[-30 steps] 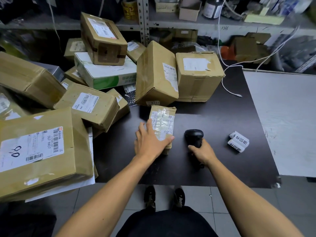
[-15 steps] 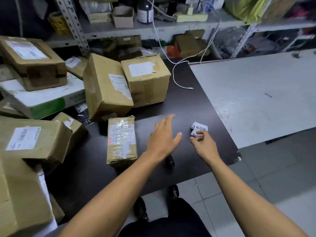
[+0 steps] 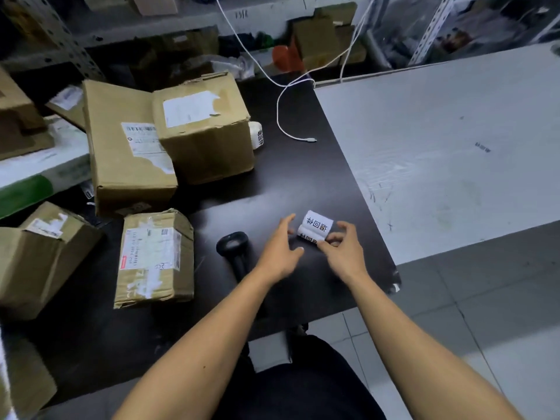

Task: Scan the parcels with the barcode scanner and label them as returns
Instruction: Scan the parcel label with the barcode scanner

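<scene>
The right hand (image 3: 344, 253) pinched the label roll (image 3: 315, 227); the left hand (image 3: 280, 253) hovered open beside it. Peeling one sticker cleanly probably needed the roll steadied.

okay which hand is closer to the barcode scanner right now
Left. The left hand hovers just right of the scanner, its forearm crossing the handle. The right hand is farther right, pinching the label roll.
</scene>
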`<state>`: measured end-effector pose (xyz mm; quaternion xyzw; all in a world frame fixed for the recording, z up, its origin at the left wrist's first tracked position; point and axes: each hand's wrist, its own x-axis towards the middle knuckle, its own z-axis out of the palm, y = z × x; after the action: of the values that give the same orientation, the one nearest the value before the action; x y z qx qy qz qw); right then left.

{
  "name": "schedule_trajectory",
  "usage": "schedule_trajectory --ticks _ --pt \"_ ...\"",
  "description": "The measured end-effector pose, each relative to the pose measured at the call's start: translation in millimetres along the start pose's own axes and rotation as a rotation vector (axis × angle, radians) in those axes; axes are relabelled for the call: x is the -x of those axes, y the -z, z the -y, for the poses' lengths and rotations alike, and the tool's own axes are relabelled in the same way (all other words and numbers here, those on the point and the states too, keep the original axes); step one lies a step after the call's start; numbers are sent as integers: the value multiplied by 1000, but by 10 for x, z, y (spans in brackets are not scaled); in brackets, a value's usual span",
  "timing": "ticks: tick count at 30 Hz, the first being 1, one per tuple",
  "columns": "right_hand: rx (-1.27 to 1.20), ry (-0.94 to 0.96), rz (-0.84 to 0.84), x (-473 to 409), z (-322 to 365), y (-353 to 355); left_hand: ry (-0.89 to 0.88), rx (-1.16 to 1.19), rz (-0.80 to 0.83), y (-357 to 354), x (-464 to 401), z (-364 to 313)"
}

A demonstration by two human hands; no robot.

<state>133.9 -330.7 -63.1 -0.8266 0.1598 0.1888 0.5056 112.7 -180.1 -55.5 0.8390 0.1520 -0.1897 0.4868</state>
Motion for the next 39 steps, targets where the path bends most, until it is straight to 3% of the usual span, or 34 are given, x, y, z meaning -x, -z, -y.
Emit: schedule_trajectory --ticks 14,19,24,26,31,36,39 --pt "-116 60 60 -223 55 198 -82 196 -65 -71 -150 2" --pt "-62 111 47 -271 152 259 -111 349 26 -89 -101 -81" --pt "-71 111 18 -289 162 280 -71 438 10 -119 -89 -105" --pt "-74 102 21 -296 153 310 -61 383 48 -118 -87 -79" --pt "-65 86 99 -245 124 343 -48 218 207 -110 -43 -19" --pt "-325 -8 243 -162 111 317 25 396 115 -101 26 -111" --pt "-261 72 311 -159 54 322 60 494 103 -80 37 -156"
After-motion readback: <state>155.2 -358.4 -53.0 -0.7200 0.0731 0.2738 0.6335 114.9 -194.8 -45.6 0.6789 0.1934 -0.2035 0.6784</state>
